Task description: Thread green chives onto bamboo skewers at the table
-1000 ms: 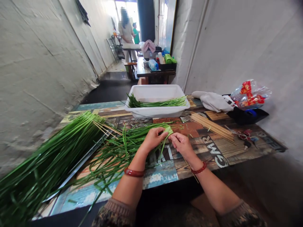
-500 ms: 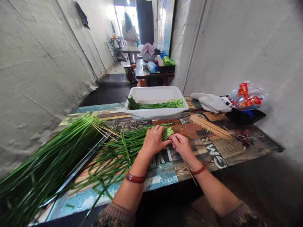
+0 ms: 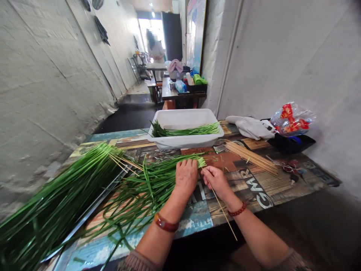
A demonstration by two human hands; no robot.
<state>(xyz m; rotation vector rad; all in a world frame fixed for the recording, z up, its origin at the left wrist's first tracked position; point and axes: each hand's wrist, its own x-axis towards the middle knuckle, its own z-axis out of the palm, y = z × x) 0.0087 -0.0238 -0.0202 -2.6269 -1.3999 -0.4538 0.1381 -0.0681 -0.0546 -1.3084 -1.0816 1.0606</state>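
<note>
Greens (image 3: 165,177) reach the near edge of the table (image 3: 193,216), the left hand (image 3: 186,175) closing its fingers over them, the right hand (image 3: 217,181) pinching 1 stick (image 3: 222,209).

Large green pile (image 3: 64,188) cut by picture's left edge, covers worktop's (image 3: 273,186) left edge. Metal strip (image 3: 86,217) beside it: upper end lost among stalks. Left hand (image 3: 186,175) blocks part of smaller bunch (image 3: 158,177); thumb out of sight, grip unclear. Right hand (image 3: 216,181) hides part of skewer (image 3: 223,212); can't tell if tip is inside stalks. Small items (image 3: 290,167) near right edge too blurred. Sleeves (image 3: 138,261) cut off below.
</note>
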